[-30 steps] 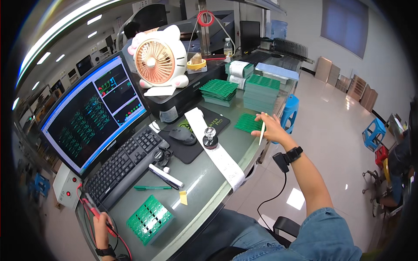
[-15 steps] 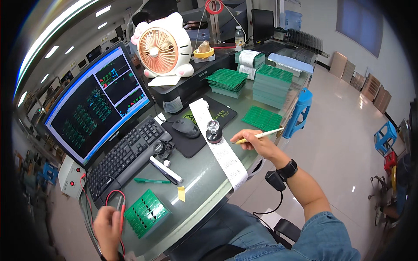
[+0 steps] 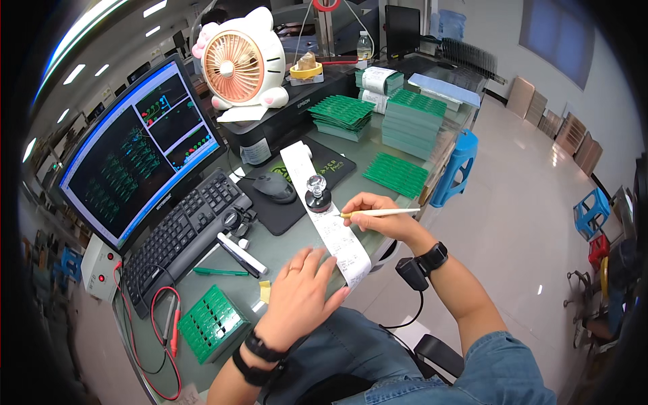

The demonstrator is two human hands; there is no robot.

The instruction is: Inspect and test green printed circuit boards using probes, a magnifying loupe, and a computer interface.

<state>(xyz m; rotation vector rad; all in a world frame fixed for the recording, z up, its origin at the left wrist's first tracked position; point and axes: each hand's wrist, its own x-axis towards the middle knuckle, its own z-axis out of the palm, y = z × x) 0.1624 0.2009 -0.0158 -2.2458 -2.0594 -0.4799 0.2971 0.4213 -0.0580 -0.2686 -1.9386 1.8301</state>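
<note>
My right hand (image 3: pixel 381 219) grips a slim white pen (image 3: pixel 395 211) with a yellowish tip end, its point at a long white paper strip (image 3: pixel 343 247) that carries handwriting. On that strip stands a round black stamp (image 3: pixel 318 194) with a clear knob. My left hand (image 3: pixel 304 287) is open, palm down with fingers stretched, and its fingertips reach the strip's left edge near the table front. To its left lies a stack of green circuit boards (image 3: pixel 212 322). Red and black test probes (image 3: pixel 175 332) rest beside that stack.
A monitor (image 3: pixel 135 158), keyboard (image 3: pixel 182 233) and mouse (image 3: pixel 275 187) stand left and behind. Capped pens (image 3: pixel 243 254) and a green pen (image 3: pixel 220 272) lie mid-table. More green board stacks (image 3: pixel 414 125) stand at the back, near a fan (image 3: pixel 233 65). A blue stool (image 3: pixel 456 169) is right of the table.
My left hand has left the test probes at the lower left and moved right to the paper strip. My right hand has brought the pen down onto the strip. The view has shifted slightly.
</note>
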